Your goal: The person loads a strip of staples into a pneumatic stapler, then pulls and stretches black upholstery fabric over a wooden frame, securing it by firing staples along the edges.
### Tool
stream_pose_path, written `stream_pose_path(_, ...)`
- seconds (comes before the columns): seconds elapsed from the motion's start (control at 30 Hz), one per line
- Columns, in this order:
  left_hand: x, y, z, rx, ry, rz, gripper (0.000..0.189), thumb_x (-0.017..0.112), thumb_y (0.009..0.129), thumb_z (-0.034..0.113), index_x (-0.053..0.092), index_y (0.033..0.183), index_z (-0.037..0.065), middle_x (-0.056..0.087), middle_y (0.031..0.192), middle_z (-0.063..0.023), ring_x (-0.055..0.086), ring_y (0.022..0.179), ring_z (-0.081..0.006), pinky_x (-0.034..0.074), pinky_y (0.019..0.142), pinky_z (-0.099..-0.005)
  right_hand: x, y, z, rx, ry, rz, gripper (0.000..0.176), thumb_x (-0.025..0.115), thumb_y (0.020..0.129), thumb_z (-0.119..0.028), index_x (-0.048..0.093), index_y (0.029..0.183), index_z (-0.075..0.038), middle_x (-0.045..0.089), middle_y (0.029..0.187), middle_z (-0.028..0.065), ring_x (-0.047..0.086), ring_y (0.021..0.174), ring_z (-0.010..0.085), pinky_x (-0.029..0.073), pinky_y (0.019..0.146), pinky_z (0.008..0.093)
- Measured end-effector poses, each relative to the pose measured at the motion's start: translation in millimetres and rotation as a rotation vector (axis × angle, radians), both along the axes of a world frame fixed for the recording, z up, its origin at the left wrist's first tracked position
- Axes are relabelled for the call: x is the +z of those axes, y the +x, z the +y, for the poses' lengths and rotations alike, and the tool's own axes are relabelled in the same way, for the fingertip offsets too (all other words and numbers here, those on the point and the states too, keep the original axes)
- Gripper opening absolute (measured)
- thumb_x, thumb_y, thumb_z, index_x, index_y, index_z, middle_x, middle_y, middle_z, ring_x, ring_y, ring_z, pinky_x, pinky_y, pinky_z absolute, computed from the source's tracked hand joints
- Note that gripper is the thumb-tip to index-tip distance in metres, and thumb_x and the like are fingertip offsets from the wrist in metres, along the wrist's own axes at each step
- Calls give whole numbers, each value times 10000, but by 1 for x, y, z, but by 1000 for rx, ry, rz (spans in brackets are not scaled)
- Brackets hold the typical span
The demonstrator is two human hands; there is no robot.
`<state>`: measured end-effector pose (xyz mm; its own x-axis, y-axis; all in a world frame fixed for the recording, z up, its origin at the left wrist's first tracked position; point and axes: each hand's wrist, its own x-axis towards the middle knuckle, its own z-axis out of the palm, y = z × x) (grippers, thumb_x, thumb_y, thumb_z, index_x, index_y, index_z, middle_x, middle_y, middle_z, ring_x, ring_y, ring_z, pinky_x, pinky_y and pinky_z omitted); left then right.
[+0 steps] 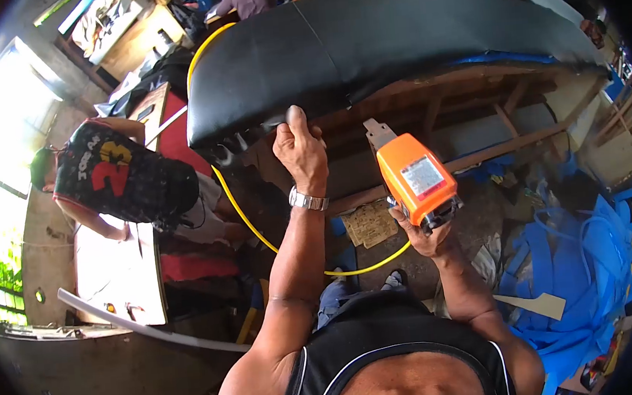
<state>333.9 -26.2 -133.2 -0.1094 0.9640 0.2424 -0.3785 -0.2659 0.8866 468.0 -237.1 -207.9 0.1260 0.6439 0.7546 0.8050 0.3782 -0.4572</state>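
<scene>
Pinching the black vinyl cover [363, 38] with our left hand [301, 150], fingers clenched on its edge, our right hand [423, 237] gripping the orange staple gun [415, 178], yellow hose [243, 211] behind.

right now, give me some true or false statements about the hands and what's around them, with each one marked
1. The left hand closes its grip on the edge of the black cover. True.
2. The right hand holds a blue drill. False: it holds an orange tool.
3. A yellow hose leads towards that tool. True.
4. The wristwatch sits on the right wrist. False: it is on the left wrist.
5. Nobody else is in view. False: a person in a black shirt is at the left.
</scene>
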Motion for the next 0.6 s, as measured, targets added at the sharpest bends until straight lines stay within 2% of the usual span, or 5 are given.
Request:
stream_pose_path(0.03,-8,0,3,88,105,110,402,621,1030,350,521,727,106,559,599,-8,492,477,-64,391,429,-224,13,3,6,2,-9,-174,329,808,866,-109,679,1165,-68,717,1118,91,715,982,296,569,866,399)
stream_pose_path(0.13,-16,2,0,188,165,212,458,590,1054,316,459,679,89,514,563,8,460,508,-50,376,462,-247,38,-8,29,154,-55,93,440,787,872,-88,678,1291,-169,721,1172,41,702,1056,249,534,932,414)
stream_pose_path(0.17,-13,0,-3,220,216,270,460,588,1055,309,456,678,82,504,559,13,463,510,-57,385,467,-260,36,-9,37,117,-11,-40,398,802,864,-101,681,1242,-123,727,1150,46,711,1024,247,543,903,403)
stream_pose_path(0.23,-14,-3,-2,220,252,309,467,591,1053,301,449,671,73,498,555,6,465,508,-66,386,468,-275,45,-20,49,143,12,162,227,766,830,-151,714,1038,-75,731,959,107,730,839,310,588,739,384)
stream_pose_path(0.6,-28,-12,22,134,333,346,420,623,1035,276,535,702,36,522,586,-16,409,527,-77,356,469,-277,40,-48,90,-23,14,99,264,767,826,-113,673,1065,-55,720,869,137,731,798,359,600,687,409)
